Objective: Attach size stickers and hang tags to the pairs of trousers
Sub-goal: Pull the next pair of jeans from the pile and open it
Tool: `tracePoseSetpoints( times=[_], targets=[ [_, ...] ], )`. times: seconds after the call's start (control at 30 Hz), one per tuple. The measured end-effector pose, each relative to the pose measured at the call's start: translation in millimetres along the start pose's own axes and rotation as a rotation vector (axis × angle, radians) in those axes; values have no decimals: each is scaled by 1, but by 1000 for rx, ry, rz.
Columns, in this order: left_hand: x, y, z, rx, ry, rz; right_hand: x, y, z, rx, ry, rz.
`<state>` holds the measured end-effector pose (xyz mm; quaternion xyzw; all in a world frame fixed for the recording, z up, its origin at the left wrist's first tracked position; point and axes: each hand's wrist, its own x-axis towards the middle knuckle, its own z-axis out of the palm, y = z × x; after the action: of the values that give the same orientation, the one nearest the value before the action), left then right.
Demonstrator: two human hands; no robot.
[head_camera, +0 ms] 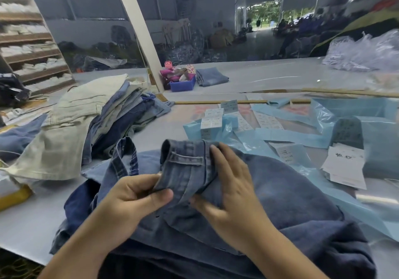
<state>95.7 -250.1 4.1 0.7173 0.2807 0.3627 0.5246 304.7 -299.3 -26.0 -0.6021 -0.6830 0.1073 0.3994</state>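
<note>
From the head camera I see my left hand [138, 194] with its fingers curled, pinching the folded waistband [185, 160] of the blue jeans [280, 192] between thumb and fingers. My right hand [233, 190] lies on the waistband with fingers nearly straight, thumb tucked under a fold. The waistband runs away from me, toward the sticker sheets [212, 121]. The jeans lie on the table [26, 224], close to me.
</note>
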Motion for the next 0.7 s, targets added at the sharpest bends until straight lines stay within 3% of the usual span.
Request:
tracePoseSetpoints(
  times=[0.1, 0.27, 0.43, 0.6, 0.7],
  targets=[
    [2, 2, -8, -27, 9, -140, 6, 8, 10, -101, -145, 72],
    [18, 1, 8, 481, 254, -197, 4, 14, 31, -185, -280, 38],
    [20, 0, 4, 708, 89, -260, -5, 23, 33, -172, -273, 5],
    [14, 15, 1, 694, 161, -238, -6, 11, 29, -124, -273, -26],
    [9, 29, 3, 644, 285, -96, -2, -1, 28, -81, -237, -90]
  ],
)
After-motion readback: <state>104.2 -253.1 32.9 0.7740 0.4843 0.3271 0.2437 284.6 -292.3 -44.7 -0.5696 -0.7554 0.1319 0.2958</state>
